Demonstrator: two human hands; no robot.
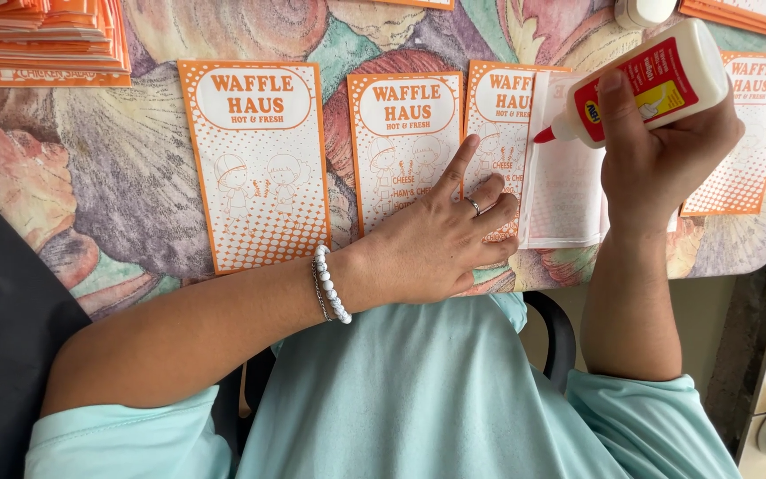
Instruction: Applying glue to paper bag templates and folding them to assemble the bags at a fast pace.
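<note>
Left hand [441, 239] is flat, fingers spread, pinning an orange-and-white paper bag [500, 133] to the table; nothing gripped. Right hand [667, 151] is wrapped round a white glue bottle [658, 80], red nozzle [544, 135] tipped down at the bag's folded-open white flap [565, 177], just beyond the left fingertips. Risks: squeeze too hard and glue floods onto fingers or the printed face; if the pin slips, the bead wanders. Neighbouring bag [405, 146] sits close beside; drips could stick them together.

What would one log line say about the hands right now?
left hand: pressing orange paper bag | right hand: holding glue bottle, tip down | table: more bags
</note>
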